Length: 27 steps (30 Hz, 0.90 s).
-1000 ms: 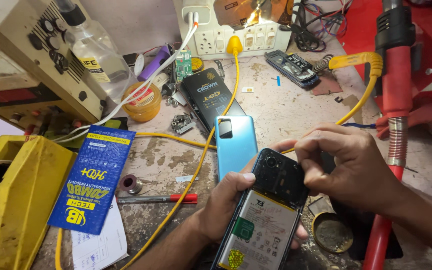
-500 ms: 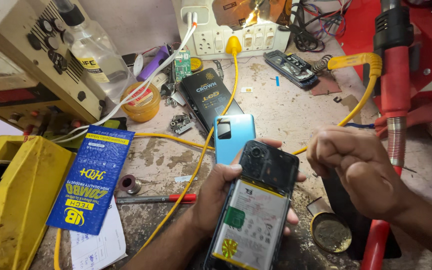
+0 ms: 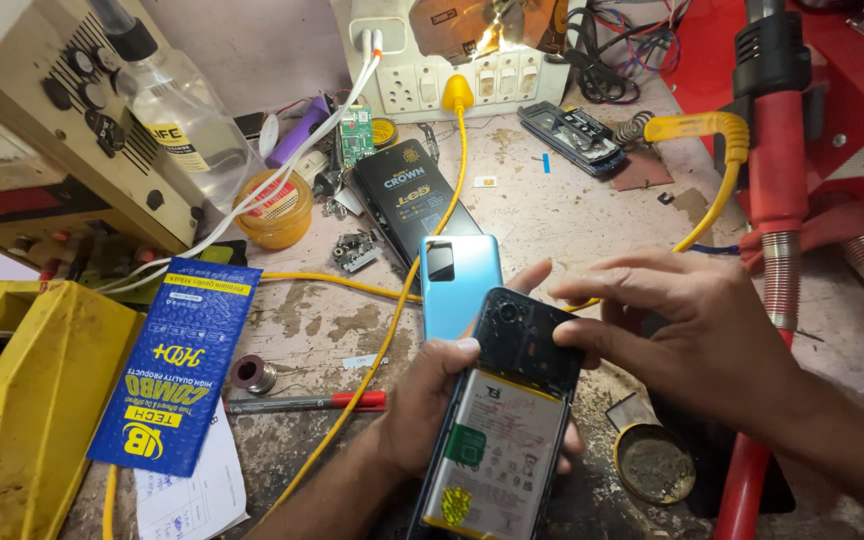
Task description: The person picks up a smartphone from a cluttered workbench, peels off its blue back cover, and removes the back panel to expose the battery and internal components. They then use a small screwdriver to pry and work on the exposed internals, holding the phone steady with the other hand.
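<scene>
An opened phone (image 3: 505,425), back cover off and battery showing, lies lengthwise along the person's line of sight, camera end pointing away toward a blue back cover (image 3: 459,282) on the bench. The left hand (image 3: 422,410) cups the phone from below and the left side, thumb on its edge. The right hand (image 3: 687,335) comes in from the right, fingertips pinching the black upper plate, nearer that end.

Bare surface (image 3: 572,215) past the blue back cover (image 3: 459,280) is open; yellow cable (image 3: 422,250) crosses left, red hose (image 3: 777,250) walls off the right.
</scene>
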Available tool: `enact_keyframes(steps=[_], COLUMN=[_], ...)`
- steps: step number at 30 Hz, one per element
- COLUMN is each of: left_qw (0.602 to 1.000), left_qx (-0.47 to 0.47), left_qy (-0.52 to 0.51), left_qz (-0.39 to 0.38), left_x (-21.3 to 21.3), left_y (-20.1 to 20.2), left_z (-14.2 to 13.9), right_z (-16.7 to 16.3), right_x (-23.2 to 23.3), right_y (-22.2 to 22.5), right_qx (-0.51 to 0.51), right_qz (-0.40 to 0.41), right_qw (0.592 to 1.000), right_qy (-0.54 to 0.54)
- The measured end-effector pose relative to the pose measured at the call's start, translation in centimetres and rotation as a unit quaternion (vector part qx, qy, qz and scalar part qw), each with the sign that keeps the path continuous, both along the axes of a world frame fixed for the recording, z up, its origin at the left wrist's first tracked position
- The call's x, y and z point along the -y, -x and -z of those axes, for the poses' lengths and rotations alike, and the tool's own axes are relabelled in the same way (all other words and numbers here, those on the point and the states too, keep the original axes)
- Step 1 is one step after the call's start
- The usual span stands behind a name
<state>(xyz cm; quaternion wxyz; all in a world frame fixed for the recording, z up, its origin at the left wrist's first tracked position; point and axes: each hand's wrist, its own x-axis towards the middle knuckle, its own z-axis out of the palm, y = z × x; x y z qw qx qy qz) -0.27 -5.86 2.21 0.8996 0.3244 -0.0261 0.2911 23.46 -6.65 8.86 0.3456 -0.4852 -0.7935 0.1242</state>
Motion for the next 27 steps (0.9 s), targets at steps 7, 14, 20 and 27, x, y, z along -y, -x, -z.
enact_keyframes(steps=[7, 14, 20, 27], left_qw=[0.998, 0.999, 1.000, 0.999], left_qx=[-0.044, -0.028, -0.019, -0.004], left_qy=[-0.039, -0.004, 0.007, 0.034], left_qz=[-0.037, -0.022, -0.011, -0.028], left_x=[1.2, 0.9, 0.7, 0.3], left_y=[-1.2, -0.5, 0.0, 0.2], left_z=[0.1, -0.6, -1.0, -0.6], right_z=[0.4, 1.4, 1.6, 1.7], right_x=[0.5, 0.1, 0.3, 0.1], right_y=[0.5, 0.3, -0.5, -1.1], right_qx=[0.071, 0.067, -0.011, -0.152], right_qz=[0.004, -0.023, -0.044, -0.077], right_qw=[0.989, 0.996, 0.997, 0.973], right_qy=[-0.129, -0.060, 0.061, 0.157])
